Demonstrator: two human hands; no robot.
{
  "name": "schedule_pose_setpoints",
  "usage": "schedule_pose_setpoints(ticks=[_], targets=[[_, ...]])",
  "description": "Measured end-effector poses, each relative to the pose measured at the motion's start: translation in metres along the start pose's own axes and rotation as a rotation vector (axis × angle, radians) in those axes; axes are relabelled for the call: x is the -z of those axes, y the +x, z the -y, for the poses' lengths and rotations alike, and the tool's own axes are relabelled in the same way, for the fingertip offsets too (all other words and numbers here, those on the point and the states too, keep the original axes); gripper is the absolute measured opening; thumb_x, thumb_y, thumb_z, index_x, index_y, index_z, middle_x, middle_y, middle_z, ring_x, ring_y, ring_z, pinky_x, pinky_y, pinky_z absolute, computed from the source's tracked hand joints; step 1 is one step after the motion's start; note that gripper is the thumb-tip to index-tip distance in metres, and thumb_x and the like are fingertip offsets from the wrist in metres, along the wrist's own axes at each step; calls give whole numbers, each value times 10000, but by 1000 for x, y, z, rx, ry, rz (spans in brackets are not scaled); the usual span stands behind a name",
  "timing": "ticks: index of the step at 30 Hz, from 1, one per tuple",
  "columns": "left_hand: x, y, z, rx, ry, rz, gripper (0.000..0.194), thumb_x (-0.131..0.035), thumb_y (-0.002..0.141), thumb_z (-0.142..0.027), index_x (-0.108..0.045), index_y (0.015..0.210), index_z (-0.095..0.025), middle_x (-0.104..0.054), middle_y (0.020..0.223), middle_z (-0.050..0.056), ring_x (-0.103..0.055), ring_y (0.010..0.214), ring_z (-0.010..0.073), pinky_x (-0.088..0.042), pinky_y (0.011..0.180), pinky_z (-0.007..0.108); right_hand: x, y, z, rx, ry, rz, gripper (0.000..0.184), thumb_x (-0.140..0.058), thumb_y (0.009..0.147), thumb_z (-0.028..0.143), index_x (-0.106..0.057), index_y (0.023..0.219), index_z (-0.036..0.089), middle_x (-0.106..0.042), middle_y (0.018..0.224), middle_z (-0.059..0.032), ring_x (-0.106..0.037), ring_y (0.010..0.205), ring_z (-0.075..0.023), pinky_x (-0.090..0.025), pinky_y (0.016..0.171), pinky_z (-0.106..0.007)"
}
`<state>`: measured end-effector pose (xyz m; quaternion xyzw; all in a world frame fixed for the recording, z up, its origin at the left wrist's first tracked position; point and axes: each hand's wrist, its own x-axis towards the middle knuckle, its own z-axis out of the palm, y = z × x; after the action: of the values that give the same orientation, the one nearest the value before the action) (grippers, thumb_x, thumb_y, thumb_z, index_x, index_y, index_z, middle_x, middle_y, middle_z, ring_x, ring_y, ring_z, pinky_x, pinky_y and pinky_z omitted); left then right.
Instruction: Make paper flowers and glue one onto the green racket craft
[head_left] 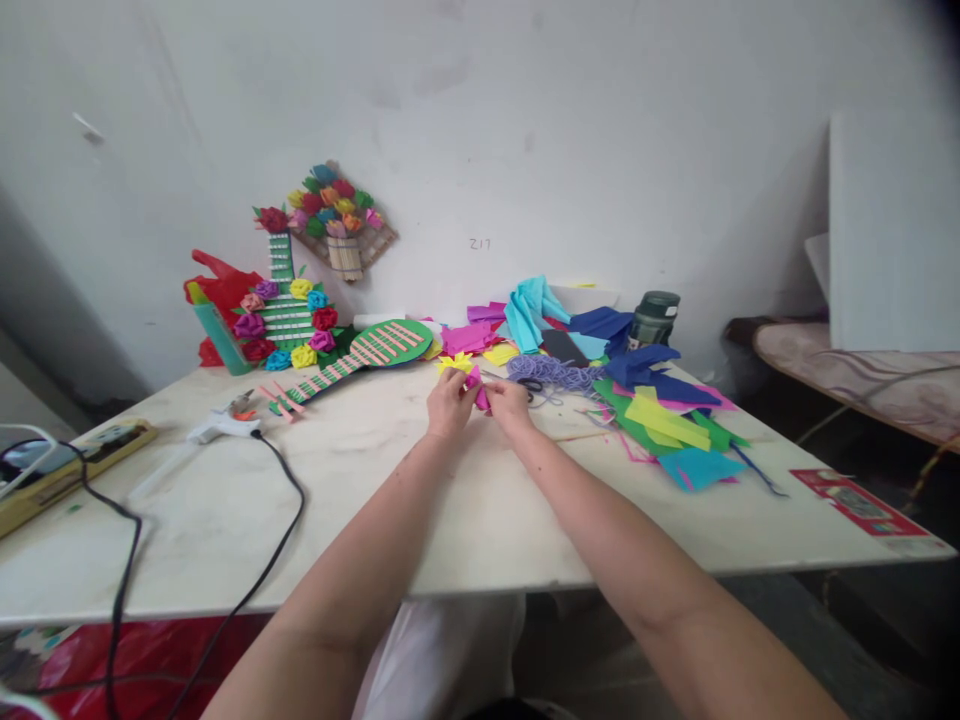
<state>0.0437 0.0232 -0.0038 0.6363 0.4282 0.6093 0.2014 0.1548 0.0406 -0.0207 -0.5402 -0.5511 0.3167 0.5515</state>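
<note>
Both my hands meet over the middle of the table, closed on a small piece of magenta crepe paper (480, 393). My left hand (448, 403) pinches it from the left, and my right hand (510, 402) grips its right side. Fingers partly cover the paper, so its full shape is hidden. Just behind my left hand lies a yellow paper flower (454, 362). Scissors (531, 386) rest behind my right hand, beside a heap of lavender yarn (559, 373).
At left are a white glue gun (225, 425) with a black cord and a yellow power strip (82, 470). A green guitar-shaped craft (390, 343) lies behind. Paper-flower crafts stand near the wall. Coloured paper sheets (667, 420) and a dark bottle (655, 318) occupy the right.
</note>
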Motion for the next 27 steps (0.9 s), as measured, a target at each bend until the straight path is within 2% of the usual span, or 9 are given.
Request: schedule_pose_setpoints(ticks=[3, 6, 9, 16, 21, 24, 27], targets=[[2, 3, 7, 108, -135, -44, 158, -734, 623, -286, -616, 665, -189, -506, 736, -2, -470, 595, 91, -370, 582, 210, 2, 3, -2, 154, -73, -2, 162, -548, 722, 283, -677, 692, 190, -649, 563, 2, -609, 531, -144, -469, 500, -233], [6, 5, 12, 306, -326, 89, 335, -744, 586, -443, -640, 743, -166, -547, 670, -3, -497, 566, 93, -421, 576, 224, 6, 1, 0, 265, -146, 15, 163, -540, 747, 265, -685, 699, 208, -676, 600, -2, -630, 581, -150, -482, 551, -235], [11, 4, 14, 420, -422, 202, 457, -745, 552, -511, -653, 826, -157, -601, 689, 8, -535, 595, 98, -460, 607, 239, 9, -2, 3, 304, -214, 41, 168, -539, 760, 256, -696, 720, 215, -699, 656, -1, -644, 639, -151, -492, 610, -237], [16, 3, 22, 432, -462, 217, 459, -739, 580, -495, -660, 894, -169, -653, 780, 37, -602, 703, 132, -482, 675, 263, 17, 2, 5, 281, -256, 118, 208, -541, 748, 237, -707, 872, 211, -713, 736, -3, -654, 729, -159, -488, 681, -255], [19, 4, 22, 425, -493, 197, 453, -753, 571, -470, -663, 905, -178, -663, 851, 45, -607, 722, 133, -492, 700, 286, 28, -2, 18, 232, -338, -31, 214, -539, 758, 308, -700, 865, 215, -714, 869, -21, -637, 825, -170, -464, 750, -273], [19, 3, 23, 426, -509, 177, 448, -761, 558, -464, -663, 893, -183, -664, 872, 42, -607, 723, 133, -498, 704, 302, 33, -5, 27, 282, -397, -131, 211, -525, 764, 303, -696, 826, 196, -705, 880, -38, -622, 815, -166, -454, 750, -270], [18, 4, 24, 439, -524, 153, 444, -775, 537, -450, -662, 874, -183, -662, 852, 37, -607, 708, 135, -503, 702, 319, 34, -6, 31, 260, -413, -82, 217, -525, 772, 327, -695, 804, 196, -704, 762, -29, -628, 736, -157, -451, 688, -252]])
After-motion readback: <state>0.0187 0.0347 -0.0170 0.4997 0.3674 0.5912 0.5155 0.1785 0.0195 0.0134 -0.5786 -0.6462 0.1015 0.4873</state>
